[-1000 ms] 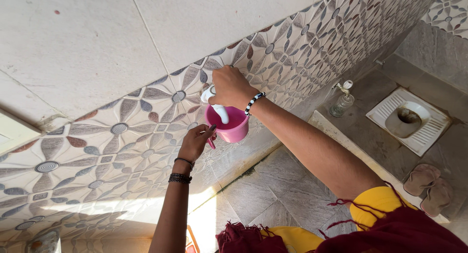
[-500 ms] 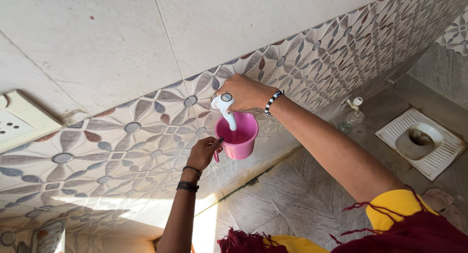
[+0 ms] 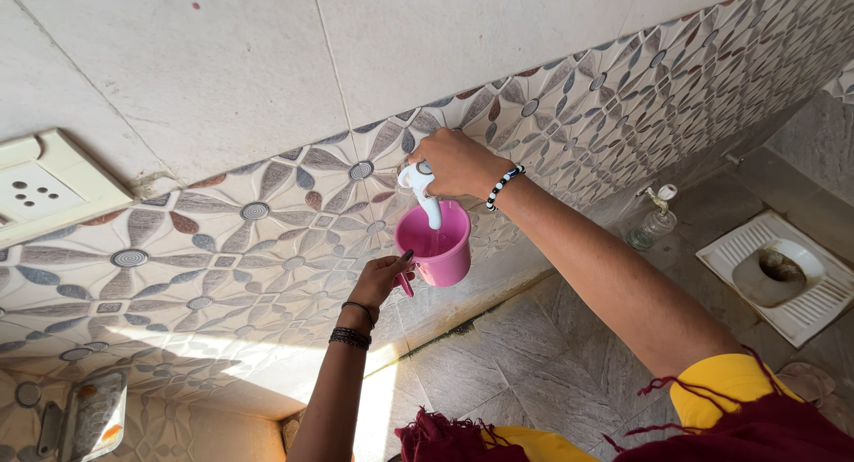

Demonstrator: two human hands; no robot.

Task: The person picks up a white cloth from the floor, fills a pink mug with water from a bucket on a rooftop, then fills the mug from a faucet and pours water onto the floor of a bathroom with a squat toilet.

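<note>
The left hand (image 3: 384, 277) holds a pink plastic mug (image 3: 438, 244) by its handle, grip pinched around that handle at the mug's near side, so the mug hangs just under the white wall tap (image 3: 422, 188) with the spout dipping inside its rim. The right hand (image 3: 455, 161) is on top of the tap, fingers curled over its knob; how firmly they press cannot be told. Some liquid shows at the bottom of the mug. The mug looks light and stiff, thin-walled, probably slick when wet, and it will grow heavier on the handle side as it fills; the handle seems the surest place to take it, with a second hold under the base if it gets full. The tap stands out of a band of flower-patterned wall tiles (image 3: 231, 240), below plain pale tiles. At the left edge a cream rectangular switch plate (image 3: 49, 188) with small round holes sits on the wall. Down on the stone floor (image 3: 525, 355), well apart from the mug, stands a clear pump bottle (image 3: 649, 224) with a white head, no label readable, and beside it a white squat toilet pan (image 3: 783, 275).
</note>
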